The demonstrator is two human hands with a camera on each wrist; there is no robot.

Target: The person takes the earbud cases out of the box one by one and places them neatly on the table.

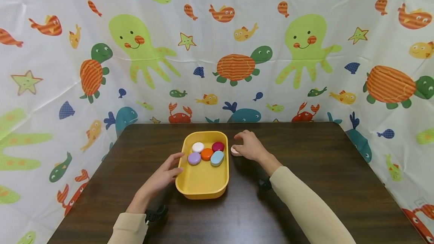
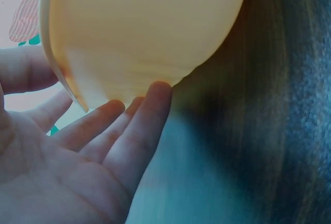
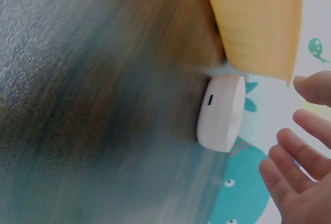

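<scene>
A yellow bin [image 1: 200,183] stands on the dark wooden table, with several small rounded cases in its far half: white [image 1: 198,147], crimson [image 1: 218,146], orange [image 1: 207,154], lilac [image 1: 194,158] and light blue [image 1: 217,158]. My left hand [image 1: 166,172] grips the bin's left side, thumb over the rim and fingertips against the outer wall in the left wrist view. Just beyond the bin's right side sits a pale pink case [image 3: 220,113] with a dark slot in its side. Over it hovers my right hand [image 1: 250,145], fingers spread and holding nothing.
The dark table [image 1: 305,153] extends on both sides of the bin. Behind it hangs a white curtain [image 1: 203,55] printed with sea animals, meeting the table's far edge. Each wrist wears a black strap [image 1: 156,213].
</scene>
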